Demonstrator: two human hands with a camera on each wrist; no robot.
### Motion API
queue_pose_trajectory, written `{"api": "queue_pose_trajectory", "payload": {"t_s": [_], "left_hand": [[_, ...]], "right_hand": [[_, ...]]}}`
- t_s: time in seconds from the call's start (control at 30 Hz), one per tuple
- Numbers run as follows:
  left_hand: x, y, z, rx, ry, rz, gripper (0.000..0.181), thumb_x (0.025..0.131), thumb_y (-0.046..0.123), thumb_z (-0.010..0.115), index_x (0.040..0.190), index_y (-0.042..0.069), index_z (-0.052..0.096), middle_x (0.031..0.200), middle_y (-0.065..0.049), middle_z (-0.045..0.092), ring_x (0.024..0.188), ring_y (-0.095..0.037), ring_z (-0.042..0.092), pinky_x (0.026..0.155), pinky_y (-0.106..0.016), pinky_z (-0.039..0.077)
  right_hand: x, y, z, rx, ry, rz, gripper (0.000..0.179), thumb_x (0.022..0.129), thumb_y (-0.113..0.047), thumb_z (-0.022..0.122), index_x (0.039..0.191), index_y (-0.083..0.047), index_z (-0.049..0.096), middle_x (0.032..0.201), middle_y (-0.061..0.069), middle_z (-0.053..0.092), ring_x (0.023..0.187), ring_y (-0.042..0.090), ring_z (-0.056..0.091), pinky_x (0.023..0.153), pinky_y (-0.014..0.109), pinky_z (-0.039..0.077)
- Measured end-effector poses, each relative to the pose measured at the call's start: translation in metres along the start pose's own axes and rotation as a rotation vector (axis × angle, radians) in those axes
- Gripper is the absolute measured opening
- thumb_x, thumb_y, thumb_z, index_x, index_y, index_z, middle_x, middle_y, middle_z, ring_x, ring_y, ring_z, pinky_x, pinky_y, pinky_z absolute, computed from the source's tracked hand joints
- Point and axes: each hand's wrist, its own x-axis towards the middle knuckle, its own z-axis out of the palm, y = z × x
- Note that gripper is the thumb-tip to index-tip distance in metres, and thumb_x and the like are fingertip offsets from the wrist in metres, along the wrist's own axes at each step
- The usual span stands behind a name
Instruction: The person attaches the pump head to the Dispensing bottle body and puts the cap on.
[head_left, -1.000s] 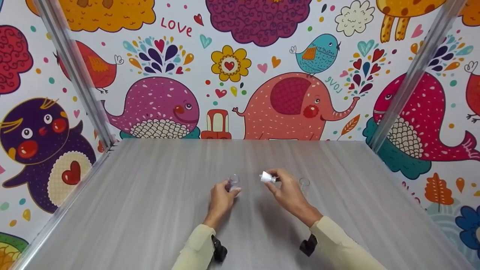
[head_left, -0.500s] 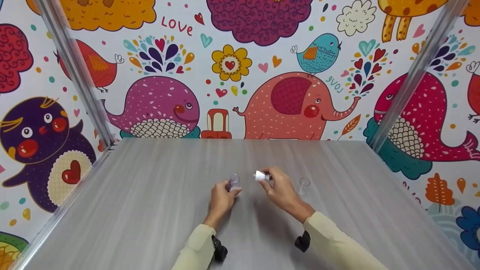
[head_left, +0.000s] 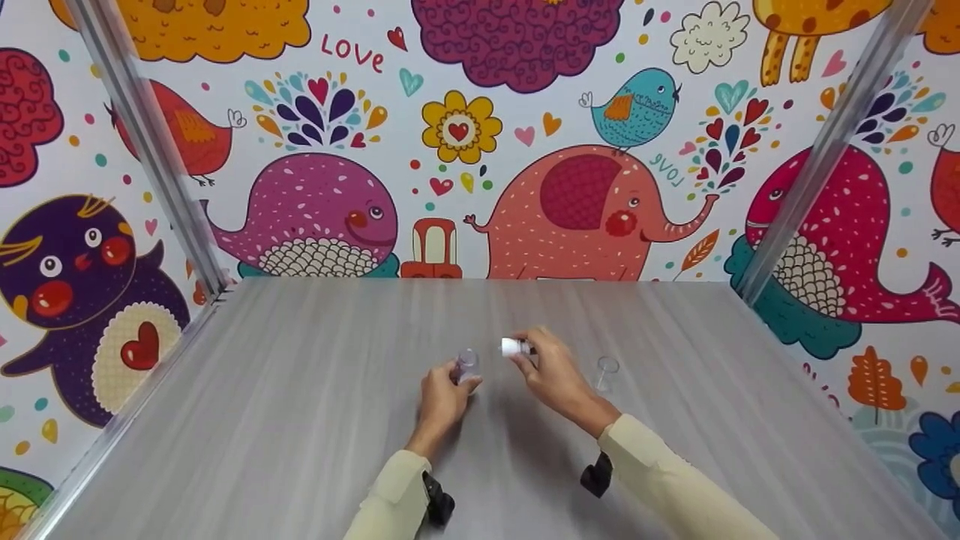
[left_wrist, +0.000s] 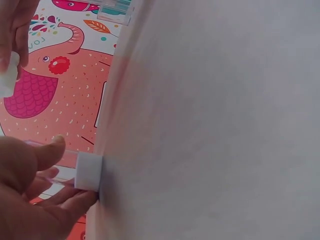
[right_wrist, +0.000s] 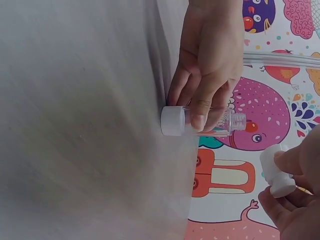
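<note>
Count: one bottle (right_wrist: 236, 122), one white cap (head_left: 511, 347), one clear cover (head_left: 607, 366). Bottle: transparent, threaded neck bare, white base; upright mid-desk (head_left: 300, 405). Left hand (head_left: 442, 396) grips it, partly hiding its body. Right hand (head_left: 559, 375) pinches cap above desk. Cover stands toward desk's right edge.

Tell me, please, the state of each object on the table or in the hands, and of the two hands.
Clear bottle: upright on the table, threaded neck uncovered.
White bottle top: off the bottle, held in the air.
Clear cylinder: standing on the table, held by neither hand.
Left hand: grips the bottle.
Right hand: holds the white bottle top.
</note>
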Motion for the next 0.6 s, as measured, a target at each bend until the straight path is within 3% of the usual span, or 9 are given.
{"api": "queue_pose_trajectory", "payload": {"t_s": [0.6], "left_hand": [[-0.0004,-0.0008,-0.0001,0.013,0.005,-0.012,0.012,0.084,0.008,0.078,0.087,0.001,0.069,0.079,-0.009,0.066,0.070,-0.015,0.050,0.064,-0.030,0.042]], "right_hand": [[0.0077,-0.0008,0.0065,-0.055,0.021,-0.187,0.023,0.090,0.004,0.067,0.112,0.001,0.065,0.104,0.012,0.057,0.099,0.025,0.063,0.087,0.041,0.055]]}}
